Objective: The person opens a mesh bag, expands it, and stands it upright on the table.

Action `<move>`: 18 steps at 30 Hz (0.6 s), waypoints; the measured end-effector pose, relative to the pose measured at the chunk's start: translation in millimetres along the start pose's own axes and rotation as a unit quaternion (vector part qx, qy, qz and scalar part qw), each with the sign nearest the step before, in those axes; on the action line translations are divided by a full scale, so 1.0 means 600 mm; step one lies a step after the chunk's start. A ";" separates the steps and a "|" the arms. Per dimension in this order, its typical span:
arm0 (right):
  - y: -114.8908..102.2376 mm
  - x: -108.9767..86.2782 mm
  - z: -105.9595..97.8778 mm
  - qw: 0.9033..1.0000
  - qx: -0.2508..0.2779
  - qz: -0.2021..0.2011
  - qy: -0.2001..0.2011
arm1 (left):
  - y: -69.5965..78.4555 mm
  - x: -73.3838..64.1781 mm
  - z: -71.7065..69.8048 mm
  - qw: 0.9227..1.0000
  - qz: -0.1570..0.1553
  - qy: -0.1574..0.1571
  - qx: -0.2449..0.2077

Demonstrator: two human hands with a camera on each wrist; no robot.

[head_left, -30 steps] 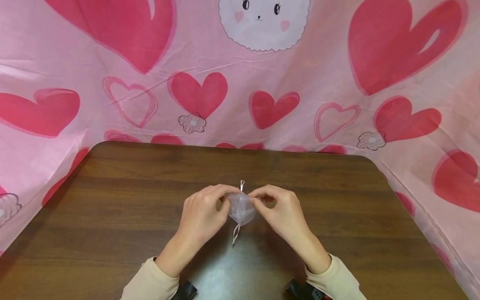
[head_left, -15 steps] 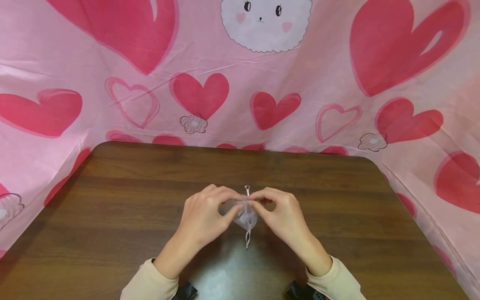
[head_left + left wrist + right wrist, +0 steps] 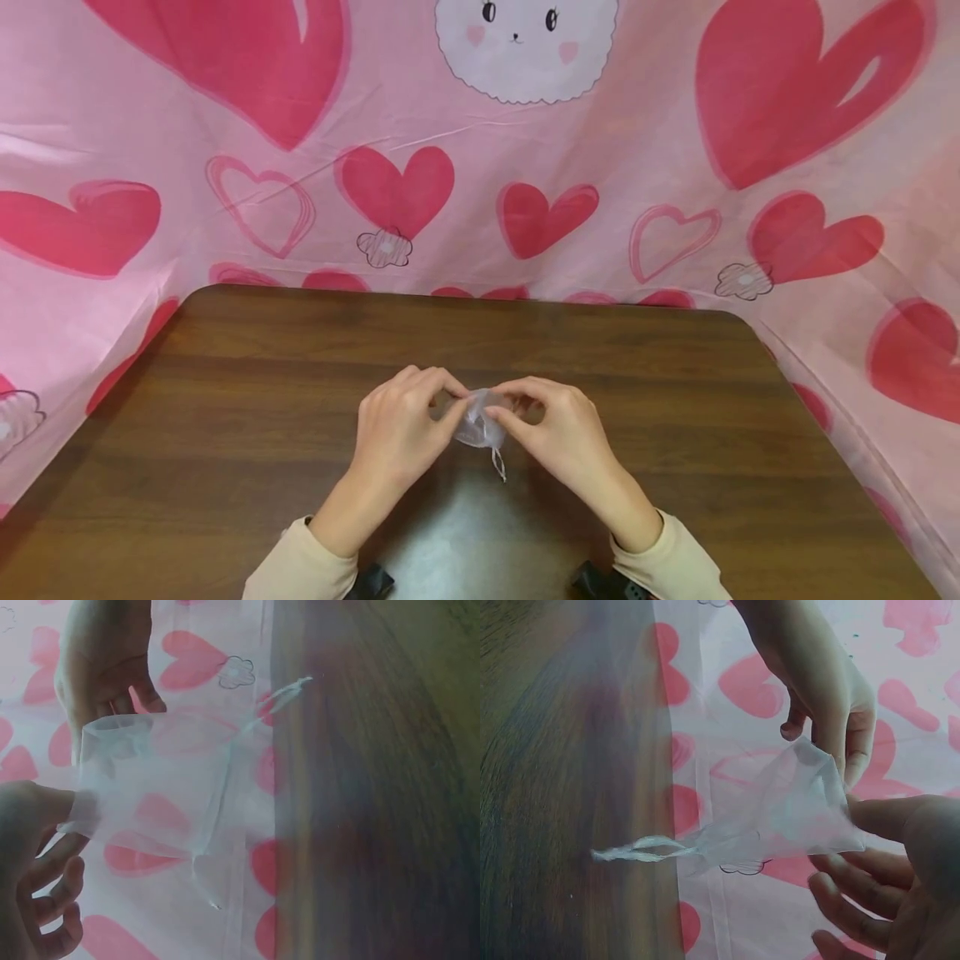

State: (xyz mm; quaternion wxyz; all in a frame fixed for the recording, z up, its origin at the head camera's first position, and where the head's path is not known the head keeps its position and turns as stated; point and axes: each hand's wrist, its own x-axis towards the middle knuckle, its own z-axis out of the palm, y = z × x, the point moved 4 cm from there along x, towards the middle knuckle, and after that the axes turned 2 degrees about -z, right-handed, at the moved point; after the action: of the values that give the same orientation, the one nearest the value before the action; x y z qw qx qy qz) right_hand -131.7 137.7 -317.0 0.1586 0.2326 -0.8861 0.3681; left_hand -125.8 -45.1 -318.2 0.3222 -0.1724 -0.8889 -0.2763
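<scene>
A small sheer white drawstring pouch (image 3: pixel 480 425) is stretched between my two hands above the table. My left hand (image 3: pixel 401 425) pinches one edge of it between thumb and index finger. Opposite, my right hand (image 3: pixel 558 429) pinches the other side, its remaining fingers loosely bent. In the left wrist view the pouch (image 3: pixel 161 787) spreads out see-through, its thin white cord (image 3: pixel 281 697) trailing away from the hands. The right wrist view shows a looped cord (image 3: pixel 649 847) hanging off the narrowed end. Nothing can be made out inside the pouch.
A dark brown wooden table (image 3: pixel 262 375) lies under the hands. Behind it and along its sides hangs a pink cloth (image 3: pixel 465 125) printed with red hearts. Black devices (image 3: pixel 371 582) sit at the beige sleeve cuffs.
The hands came close together on the pouch, then parted slightly, the left hand shifting left. The near cord swung to the right, and the far cord end has gone out of sight.
</scene>
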 end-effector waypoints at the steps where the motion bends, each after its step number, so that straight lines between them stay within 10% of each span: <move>1: 0.001 0.000 0.000 1.000 -0.008 0.004 -0.003 | 0.001 0.001 -0.001 1.000 0.002 0.003 -0.002; 18: 0.004 0.000 0.006 0.998 -0.062 0.011 -0.024 | -0.010 -0.005 0.010 0.992 0.052 0.035 0.105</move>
State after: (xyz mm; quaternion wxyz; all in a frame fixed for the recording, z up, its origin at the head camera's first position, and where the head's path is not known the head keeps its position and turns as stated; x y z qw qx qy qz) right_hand -133.5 136.7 -320.7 0.1472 0.2219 -0.9133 0.3083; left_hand -129.3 -46.9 -326.5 0.3836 -0.1735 -0.8910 -0.1701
